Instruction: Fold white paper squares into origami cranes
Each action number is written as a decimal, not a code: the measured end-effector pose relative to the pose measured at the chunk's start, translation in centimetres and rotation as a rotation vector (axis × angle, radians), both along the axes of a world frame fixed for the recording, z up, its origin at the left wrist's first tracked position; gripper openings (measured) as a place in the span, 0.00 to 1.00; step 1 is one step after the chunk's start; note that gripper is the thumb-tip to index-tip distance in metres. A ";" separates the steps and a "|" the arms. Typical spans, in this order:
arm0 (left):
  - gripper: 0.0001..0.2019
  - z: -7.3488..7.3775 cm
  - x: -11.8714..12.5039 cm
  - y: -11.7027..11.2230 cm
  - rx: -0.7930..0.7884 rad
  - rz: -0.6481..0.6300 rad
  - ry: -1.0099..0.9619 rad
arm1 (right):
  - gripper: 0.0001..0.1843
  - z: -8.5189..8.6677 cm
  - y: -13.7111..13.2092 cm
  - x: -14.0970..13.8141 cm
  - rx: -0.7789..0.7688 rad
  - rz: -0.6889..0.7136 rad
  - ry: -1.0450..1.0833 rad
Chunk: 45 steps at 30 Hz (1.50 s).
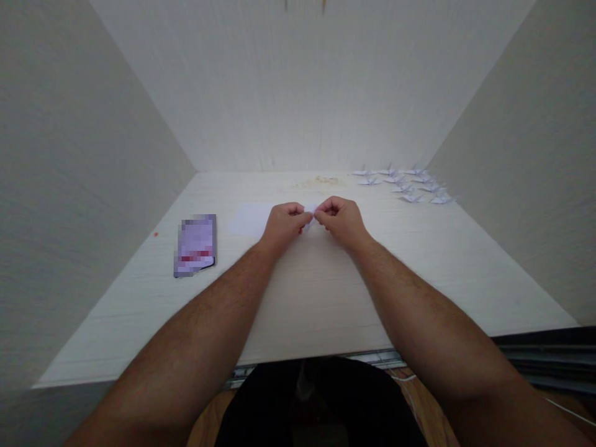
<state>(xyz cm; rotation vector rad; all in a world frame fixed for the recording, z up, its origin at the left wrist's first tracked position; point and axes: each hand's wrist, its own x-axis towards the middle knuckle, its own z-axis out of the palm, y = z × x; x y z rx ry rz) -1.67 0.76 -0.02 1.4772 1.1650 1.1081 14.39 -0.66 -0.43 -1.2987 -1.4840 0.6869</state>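
Note:
Between my two hands is a small piece of folded white paper (308,225), mostly covered by my fingers. My left hand (286,225) pinches it from the left with thumb and fingertips. From the right, my right hand (342,222) pinches the same paper, and the fingertips of both hands nearly meet. Its exact folded shape is hidden. Just left of my left hand, flat white paper (251,218) lies on the table, faint against the pale surface.
Several white paper cranes (403,184) stand in a cluster at the back right of the white table (321,310). A blurred-out flat object (196,245) lies at the left, near a small orange speck (156,234). Walls (298,93) enclose the back and both sides.

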 end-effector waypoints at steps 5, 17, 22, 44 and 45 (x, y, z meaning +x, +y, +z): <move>0.10 -0.3 -0.1 0.3 0.001 -0.006 0.025 | 0.05 0.0 0.0 0.0 0.010 -0.013 -0.037; 0.10 0.4 0.0 -0.3 -0.008 0.005 0.073 | 0.05 0.4 -0.4 0.0 0.012 -0.033 -0.075; 0.10 0.6 0.1 -0.5 -0.004 0.014 0.096 | 0.05 0.4 -0.3 0.0 0.016 -0.034 -0.071; 0.06 0.6 0.2 -0.4 0.010 -0.011 0.095 | 0.07 0.4 -0.3 -0.3 -0.037 -0.016 0.064; 0.07 0.6 0.2 -0.4 0.005 -0.007 0.064 | 0.09 0.4 -0.2 -0.4 -0.053 -0.013 0.120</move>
